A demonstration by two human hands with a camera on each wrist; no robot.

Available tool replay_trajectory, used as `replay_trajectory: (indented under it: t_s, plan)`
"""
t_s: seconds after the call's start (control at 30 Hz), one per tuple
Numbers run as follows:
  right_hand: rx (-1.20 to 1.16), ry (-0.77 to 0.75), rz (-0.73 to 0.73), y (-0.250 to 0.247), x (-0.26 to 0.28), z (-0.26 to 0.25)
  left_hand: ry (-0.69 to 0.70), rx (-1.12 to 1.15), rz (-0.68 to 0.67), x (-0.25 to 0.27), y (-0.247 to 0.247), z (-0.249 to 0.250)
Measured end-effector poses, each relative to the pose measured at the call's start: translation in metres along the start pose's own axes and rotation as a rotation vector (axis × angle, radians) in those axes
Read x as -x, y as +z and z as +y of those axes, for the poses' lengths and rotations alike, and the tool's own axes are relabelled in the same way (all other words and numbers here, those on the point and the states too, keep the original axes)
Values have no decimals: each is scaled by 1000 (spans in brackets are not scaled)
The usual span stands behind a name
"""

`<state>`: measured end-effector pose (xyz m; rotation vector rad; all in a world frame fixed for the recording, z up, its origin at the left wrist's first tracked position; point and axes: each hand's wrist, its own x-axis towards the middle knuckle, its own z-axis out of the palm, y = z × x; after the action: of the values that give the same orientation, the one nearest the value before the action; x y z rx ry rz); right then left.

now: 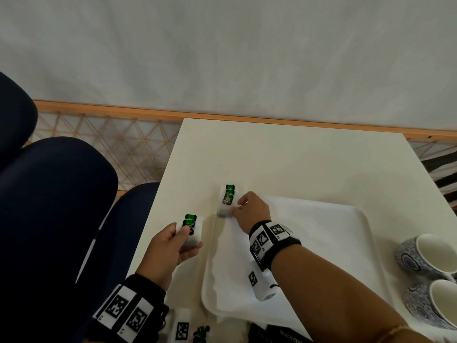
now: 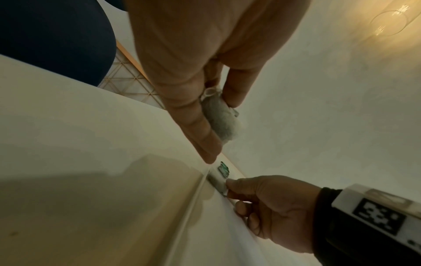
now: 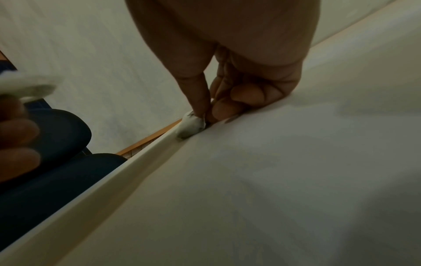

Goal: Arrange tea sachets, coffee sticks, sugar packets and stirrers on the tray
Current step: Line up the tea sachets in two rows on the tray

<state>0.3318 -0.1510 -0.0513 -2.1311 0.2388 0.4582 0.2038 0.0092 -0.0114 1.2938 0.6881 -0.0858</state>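
Your cream rectangular desk (image 1: 284, 157) carries a white plastic tray (image 1: 346, 243) lined with white cloth. Your right hand (image 1: 252, 210) pinches a white tea sachet with a green label (image 1: 226, 201) at the tray's far left corner. Left of the tray, your left hand (image 1: 168, 248) pinches a second green-labelled white tea sachet (image 1: 191, 230) above the desk.

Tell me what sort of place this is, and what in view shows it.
Probably a meeting or waiting room with a small refreshment setup. A pale table holds a white tray, two patterned cups and tea sachets, and a row of dark blue upholstered chairs stands beside it against a plain wall.
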Motion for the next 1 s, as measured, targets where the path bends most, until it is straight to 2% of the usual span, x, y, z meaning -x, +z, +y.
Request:
replay_trajectory:
  t_s: [0.07,0.17,0.2,0.3,0.37,0.7,1.0]
  plan:
    - [25,-19,9,0,1,-1,34,-47,-3,-1,0,-1]
    - [34,-149,-6,-3,13,-4,77,-83,16,-4,0,-1]
    - [-4,-196,-78,-4,19,-6,86,-86,26,-4,0,-1]
    - [-115,-241,-416,-6,44,-11,113,-75,47,-5,3,-1]
    - [-136,-254,-526,-2,54,-10,134,-71,49,-4,6,-1]
    - [-60,-330,-442,1,52,-2,165,-32,154,-6,10,-2]
    - [8,-240,-247,-6,20,11,172,3,204,-15,1,-6]
